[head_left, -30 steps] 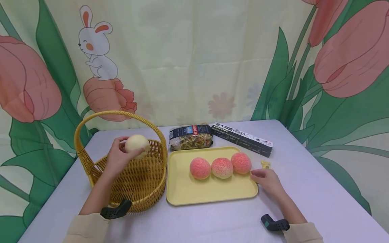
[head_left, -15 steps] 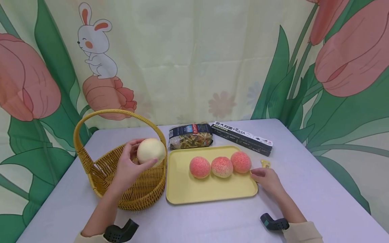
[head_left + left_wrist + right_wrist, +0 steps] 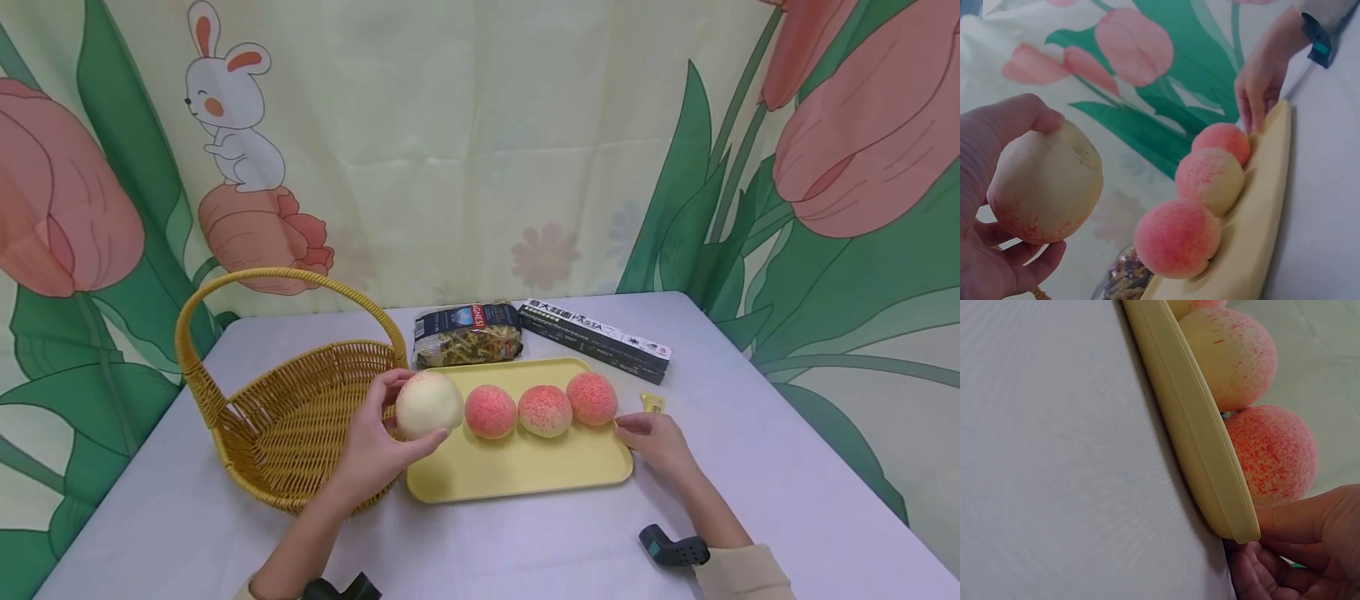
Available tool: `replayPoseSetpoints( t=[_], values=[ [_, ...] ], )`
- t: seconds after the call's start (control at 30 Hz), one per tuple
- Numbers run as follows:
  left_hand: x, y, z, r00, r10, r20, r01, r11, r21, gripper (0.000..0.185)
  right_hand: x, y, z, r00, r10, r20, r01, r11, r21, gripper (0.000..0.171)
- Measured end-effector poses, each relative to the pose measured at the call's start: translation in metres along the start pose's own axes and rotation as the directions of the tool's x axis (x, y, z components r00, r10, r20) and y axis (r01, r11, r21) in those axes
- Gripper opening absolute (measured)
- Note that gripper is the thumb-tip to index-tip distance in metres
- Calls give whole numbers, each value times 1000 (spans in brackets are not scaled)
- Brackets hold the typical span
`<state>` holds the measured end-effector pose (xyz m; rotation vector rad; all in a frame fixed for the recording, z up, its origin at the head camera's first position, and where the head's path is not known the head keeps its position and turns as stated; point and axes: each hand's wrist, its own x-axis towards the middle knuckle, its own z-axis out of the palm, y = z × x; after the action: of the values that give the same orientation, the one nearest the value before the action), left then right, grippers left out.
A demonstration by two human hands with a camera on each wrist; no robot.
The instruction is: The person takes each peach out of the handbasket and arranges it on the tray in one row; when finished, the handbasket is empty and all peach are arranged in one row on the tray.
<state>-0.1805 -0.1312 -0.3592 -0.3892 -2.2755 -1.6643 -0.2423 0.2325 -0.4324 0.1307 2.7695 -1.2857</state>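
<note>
My left hand point(image 3: 381, 446) grips a pale peach point(image 3: 430, 406) with the thumb on one side and the fingers on the other. The left wrist view shows red speckles along this peach's lower part. It is held up over the left end of a yellow tray point(image 3: 517, 477). Three pinker peaches, a left one point(image 3: 491, 412), a middle one point(image 3: 545, 411) and a right one point(image 3: 592, 398), lie in a row on the tray. My right hand point(image 3: 1310, 550) pinches the tray's right edge, thumb over the rim and fingers outside it.
A wicker basket point(image 3: 243, 462) with a tall arched handle stands left of the tray. Behind the tray lie a bag of pasta point(image 3: 468, 335) and a long black pasta box point(image 3: 596, 340). A small yellow packet point(image 3: 652, 403) is near my right hand.
My left hand has carried the pale peach from above the basket rightward to the tray's left end. The right hand stays at the tray's edge.
</note>
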Motion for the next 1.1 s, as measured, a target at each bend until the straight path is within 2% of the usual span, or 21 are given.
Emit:
replayPoseSetpoints(
  t=[0.13,0.3,0.43,0.57,0.67,0.83,0.93,1.1],
  values=[
    [-5,-9,16,1000,2,22,-2,999,32,72,0,-1,0,1000,8,0,-8,1000,-1,30],
    [-12,-21,34,997,-11,70,0,988,156,71,-1,-2,-1,1000,-7,0,7,1000,0,30],
    [-14,-30,43,997,1,75,-19,971,240,72,-1,-2,0,1000,-8,0,8,1000,0,30],
    [-15,-42,48,997,19,78,-42,950,309,72,0,-1,1,1000,-3,-3,3,1000,2,29],
    [-16,-51,51,996,38,80,-62,943,326,71,0,-1,2,1000,4,-5,-4,1000,4,29],
    [-17,-64,52,989,116,87,-141,905,401,71,0,-1,1,1000,-5,1,5,1000,5,30],
    [-17,-67,52,983,160,94,-186,876,445,70,0,-1,0,1000,-7,1,7,1000,6,30],
    [-16,-68,50,976,198,94,-219,848,483,66,0,0,1,1000,0,-7,1,1000,8,29]
  ],
)
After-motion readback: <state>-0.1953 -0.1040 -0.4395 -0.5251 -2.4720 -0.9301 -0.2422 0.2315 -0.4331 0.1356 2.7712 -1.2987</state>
